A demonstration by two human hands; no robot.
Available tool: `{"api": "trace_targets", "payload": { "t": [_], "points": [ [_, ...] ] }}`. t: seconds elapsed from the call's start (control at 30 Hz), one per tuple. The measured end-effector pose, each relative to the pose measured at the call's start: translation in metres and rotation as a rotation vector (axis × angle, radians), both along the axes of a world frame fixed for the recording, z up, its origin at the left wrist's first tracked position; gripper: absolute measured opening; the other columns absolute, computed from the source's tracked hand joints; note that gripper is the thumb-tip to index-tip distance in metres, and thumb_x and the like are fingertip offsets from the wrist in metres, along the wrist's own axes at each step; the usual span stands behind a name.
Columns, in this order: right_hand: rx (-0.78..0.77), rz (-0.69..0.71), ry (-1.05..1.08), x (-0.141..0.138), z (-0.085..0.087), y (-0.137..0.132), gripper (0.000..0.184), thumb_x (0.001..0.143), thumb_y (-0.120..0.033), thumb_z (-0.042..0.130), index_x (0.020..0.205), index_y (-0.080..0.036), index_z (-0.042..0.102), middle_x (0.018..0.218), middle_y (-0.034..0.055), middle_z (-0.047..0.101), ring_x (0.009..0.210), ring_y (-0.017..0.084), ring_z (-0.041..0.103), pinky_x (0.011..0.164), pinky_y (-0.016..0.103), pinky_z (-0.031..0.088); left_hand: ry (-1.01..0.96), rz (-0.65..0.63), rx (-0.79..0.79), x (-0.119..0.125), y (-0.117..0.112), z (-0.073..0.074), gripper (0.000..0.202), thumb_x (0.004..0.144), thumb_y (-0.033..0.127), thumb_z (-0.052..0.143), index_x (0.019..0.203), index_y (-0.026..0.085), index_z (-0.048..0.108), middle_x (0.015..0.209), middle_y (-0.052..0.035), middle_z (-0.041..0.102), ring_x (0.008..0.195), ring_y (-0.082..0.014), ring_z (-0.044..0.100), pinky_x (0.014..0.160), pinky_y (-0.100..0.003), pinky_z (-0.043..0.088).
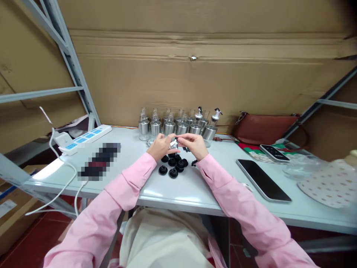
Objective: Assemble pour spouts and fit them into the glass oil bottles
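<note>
My left hand and my right hand meet above the grey table, both in pink sleeves. Their fingers are pinched together on a small silver pourer part held between them. Just below the hands lie several black rubber stoppers in a loose cluster on the table. Behind the hands stands a row of glass bottles with metal bands; two at the right end carry pourer spouts.
A white power strip with cables lies at the left. A large dark tablet, a phone, a brown bag and a dotted cloth occupy the right. Cardboard sheets and grey shelf posts stand behind.
</note>
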State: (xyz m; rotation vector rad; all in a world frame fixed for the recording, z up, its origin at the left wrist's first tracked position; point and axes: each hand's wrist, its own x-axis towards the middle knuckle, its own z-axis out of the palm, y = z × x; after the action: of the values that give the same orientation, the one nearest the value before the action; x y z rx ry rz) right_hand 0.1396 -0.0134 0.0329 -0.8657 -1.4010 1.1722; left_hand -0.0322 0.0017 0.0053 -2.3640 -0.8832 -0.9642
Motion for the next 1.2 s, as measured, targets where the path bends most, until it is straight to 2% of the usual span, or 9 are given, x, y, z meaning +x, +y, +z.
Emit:
{"api": "trace_targets", "payload": {
  "t": [0.23,0.37,0.57,0.77,0.93,1.03,1.2],
  "points": [
    [-0.051,0.025,0.036,0.002,-0.005,0.002,0.032,0.045,-0.035,0.081,0.069,-0.017,0.07,0.071,0.0028,0.071,0.069,0.018,0.067,0.076,0.037,0.056,0.054,-0.024,-0.042,-0.001,0.002,-0.002,0.06,0.082,0.059,0.04,0.116,0.01,0.046,0.105,-0.015,0.064,0.085,-0.0198,0.061,0.076,-0.032,0.04],
    [-0.098,0.106,0.077,0.006,-0.008,0.004,0.034,0.043,-0.032,0.083,0.071,-0.017,0.07,0.076,0.0027,0.071,0.072,0.016,0.067,0.075,0.033,0.057,0.031,-0.035,-0.102,0.003,-0.002,-0.001,0.053,0.082,0.056,0.045,0.109,0.011,0.051,0.097,-0.0121,0.066,0.084,-0.0189,0.061,0.076,-0.03,0.041],
    [-0.152,0.197,0.135,0.008,-0.008,0.005,0.035,0.043,-0.03,0.083,0.068,-0.016,0.063,0.072,0.0005,0.07,0.064,0.012,0.065,0.065,0.03,0.057,-0.017,-0.019,-0.113,0.007,-0.007,0.0,0.037,0.085,0.046,0.049,0.104,0.014,0.052,0.091,-0.008,0.065,0.08,-0.0168,0.059,0.073,-0.028,0.043],
    [-0.155,0.162,0.109,0.003,-0.006,0.0,0.039,0.042,-0.032,0.083,0.067,-0.014,0.06,0.072,0.0011,0.069,0.06,0.012,0.065,0.061,0.027,0.057,0.022,0.008,-0.08,0.007,-0.009,-0.001,0.027,0.086,0.032,0.047,0.105,0.013,0.05,0.086,-0.007,0.064,0.076,-0.0169,0.058,0.07,-0.028,0.043],
    [-0.104,0.087,0.089,-0.002,-0.003,-0.005,0.042,0.044,-0.035,0.082,0.067,-0.017,0.052,0.073,-0.0005,0.069,0.066,0.014,0.066,0.062,0.028,0.058,-0.033,0.003,-0.105,0.007,-0.004,-0.004,0.027,0.082,0.021,0.049,0.107,0.014,0.043,0.093,-0.0081,0.063,0.078,-0.0175,0.061,0.073,-0.03,0.045],
    [-0.041,0.049,0.065,-0.006,0.003,-0.006,0.043,0.044,-0.038,0.082,0.066,-0.018,0.05,0.068,-0.0002,0.068,0.064,0.015,0.066,0.059,0.03,0.058,-0.102,-0.043,-0.138,0.005,0.0,-0.006,0.03,0.083,0.023,0.051,0.108,0.015,0.037,0.094,-0.0077,0.061,0.08,-0.017,0.062,0.072,-0.03,0.047],
    [-0.012,0.099,0.007,-0.004,0.008,-0.003,0.037,0.049,-0.041,0.079,0.071,-0.017,0.061,0.07,0.0027,0.068,0.067,0.017,0.066,0.063,0.032,0.057,-0.173,-0.175,-0.169,0.0,0.002,-0.006,0.034,0.086,0.037,0.049,0.104,0.017,0.03,0.092,-0.0072,0.058,0.079,-0.0156,0.062,0.065,-0.027,0.048]
  ]
}}
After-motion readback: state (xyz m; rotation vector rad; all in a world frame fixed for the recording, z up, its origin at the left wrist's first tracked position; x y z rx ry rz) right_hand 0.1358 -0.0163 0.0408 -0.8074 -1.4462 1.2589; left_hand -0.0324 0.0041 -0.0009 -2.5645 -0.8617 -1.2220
